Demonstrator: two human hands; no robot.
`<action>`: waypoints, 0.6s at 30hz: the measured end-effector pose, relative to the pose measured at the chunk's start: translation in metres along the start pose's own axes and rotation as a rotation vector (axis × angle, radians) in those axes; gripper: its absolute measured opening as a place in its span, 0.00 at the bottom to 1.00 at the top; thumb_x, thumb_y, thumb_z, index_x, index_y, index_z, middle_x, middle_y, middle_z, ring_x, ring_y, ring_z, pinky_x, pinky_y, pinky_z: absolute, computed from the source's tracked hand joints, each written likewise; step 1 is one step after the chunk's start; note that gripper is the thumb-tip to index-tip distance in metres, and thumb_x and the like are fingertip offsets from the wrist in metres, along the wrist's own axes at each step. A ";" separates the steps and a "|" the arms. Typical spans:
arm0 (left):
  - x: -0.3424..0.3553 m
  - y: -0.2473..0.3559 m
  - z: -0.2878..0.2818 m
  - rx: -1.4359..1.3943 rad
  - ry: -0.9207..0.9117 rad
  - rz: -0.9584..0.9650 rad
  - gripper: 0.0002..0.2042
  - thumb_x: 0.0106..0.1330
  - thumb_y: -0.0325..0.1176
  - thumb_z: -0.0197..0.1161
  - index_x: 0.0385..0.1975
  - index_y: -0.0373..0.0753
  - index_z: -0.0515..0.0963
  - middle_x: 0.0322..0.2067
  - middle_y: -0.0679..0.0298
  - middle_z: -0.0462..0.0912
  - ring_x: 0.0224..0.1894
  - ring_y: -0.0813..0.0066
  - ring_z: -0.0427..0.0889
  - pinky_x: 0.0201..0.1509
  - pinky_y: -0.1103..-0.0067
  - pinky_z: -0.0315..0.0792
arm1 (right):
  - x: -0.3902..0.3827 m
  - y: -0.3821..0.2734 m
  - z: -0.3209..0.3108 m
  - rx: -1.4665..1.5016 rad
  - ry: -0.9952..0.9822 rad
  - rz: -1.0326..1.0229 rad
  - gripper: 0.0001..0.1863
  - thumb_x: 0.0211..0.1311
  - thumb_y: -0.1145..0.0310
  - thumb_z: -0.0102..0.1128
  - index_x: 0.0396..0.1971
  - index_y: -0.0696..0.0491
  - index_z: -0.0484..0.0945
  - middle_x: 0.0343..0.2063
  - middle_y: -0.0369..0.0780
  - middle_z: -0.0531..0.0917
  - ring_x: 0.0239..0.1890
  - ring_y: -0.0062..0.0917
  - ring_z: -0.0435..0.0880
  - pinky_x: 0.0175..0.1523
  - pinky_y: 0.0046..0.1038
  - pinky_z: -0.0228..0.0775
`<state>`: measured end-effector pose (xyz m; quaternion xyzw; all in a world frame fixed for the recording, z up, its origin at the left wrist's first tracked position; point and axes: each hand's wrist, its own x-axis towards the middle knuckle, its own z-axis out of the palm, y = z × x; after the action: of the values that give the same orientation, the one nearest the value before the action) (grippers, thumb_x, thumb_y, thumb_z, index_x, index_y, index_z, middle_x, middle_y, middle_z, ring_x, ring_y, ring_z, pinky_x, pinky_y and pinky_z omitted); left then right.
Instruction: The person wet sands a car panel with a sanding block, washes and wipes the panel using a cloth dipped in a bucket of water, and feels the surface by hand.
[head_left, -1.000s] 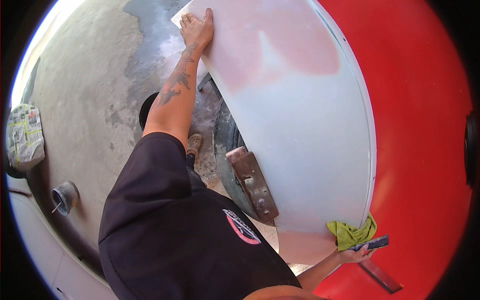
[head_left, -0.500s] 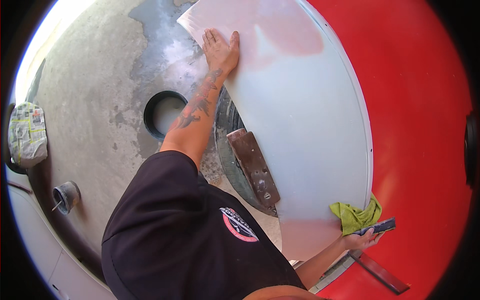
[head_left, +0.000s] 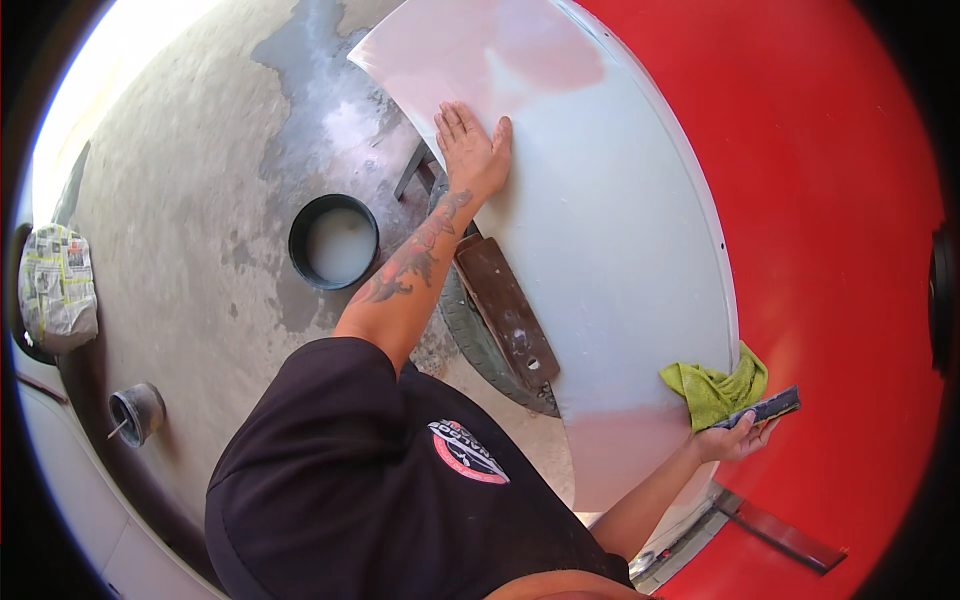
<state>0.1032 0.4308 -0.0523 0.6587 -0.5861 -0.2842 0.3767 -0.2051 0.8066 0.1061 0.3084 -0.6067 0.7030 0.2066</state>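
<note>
Left hand (head_left: 474, 156) lies flat on smooth curved panel (head_left: 620, 260), right hand (head_left: 736, 441) grips slim dark block (head_left: 774, 405)

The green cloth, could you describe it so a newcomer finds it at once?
Beside the large red surface is a pale curved panel. At this panel's lower right edge in the picture, just above the right hand and its dark flat block, lies the crumpled green cloth. Its yellow-green colour sets it apart from block and panel.
</note>
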 end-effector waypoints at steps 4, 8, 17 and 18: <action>-0.054 0.038 -0.007 -0.055 -0.118 0.135 0.43 0.72 0.55 0.47 0.71 0.23 0.43 0.73 0.36 0.40 0.76 0.41 0.38 0.77 0.56 0.38 | 0.000 -0.002 -0.001 -0.026 -0.034 -0.011 0.30 0.56 0.71 0.62 0.58 0.66 0.66 0.57 0.52 0.74 0.57 0.38 0.75 0.62 0.37 0.68; -0.042 0.049 -0.009 -0.030 -0.148 0.279 0.43 0.72 0.57 0.47 0.71 0.24 0.43 0.73 0.39 0.41 0.77 0.45 0.38 0.77 0.56 0.37 | -0.001 -0.009 0.002 -0.060 -0.034 0.032 0.30 0.57 0.70 0.60 0.59 0.66 0.66 0.57 0.52 0.74 0.56 0.38 0.75 0.63 0.36 0.67; 0.165 0.001 -0.014 -0.028 0.042 0.068 0.47 0.68 0.66 0.41 0.72 0.27 0.46 0.74 0.44 0.44 0.78 0.53 0.39 0.78 0.60 0.34 | 0.000 -0.010 0.002 -0.099 -0.017 0.054 0.31 0.56 0.69 0.60 0.60 0.65 0.66 0.60 0.50 0.71 0.58 0.38 0.73 0.63 0.37 0.67; 0.187 -0.005 -0.016 -0.019 0.041 0.045 0.48 0.68 0.67 0.40 0.72 0.27 0.46 0.74 0.45 0.44 0.78 0.53 0.39 0.78 0.60 0.35 | 0.000 -0.009 0.001 -0.109 -0.022 0.058 0.31 0.56 0.69 0.60 0.60 0.65 0.66 0.60 0.50 0.71 0.58 0.38 0.73 0.63 0.37 0.67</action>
<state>0.1476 0.2492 -0.0349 0.6476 -0.5901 -0.2676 0.4010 -0.1991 0.8068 0.1128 0.2864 -0.6552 0.6711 0.1958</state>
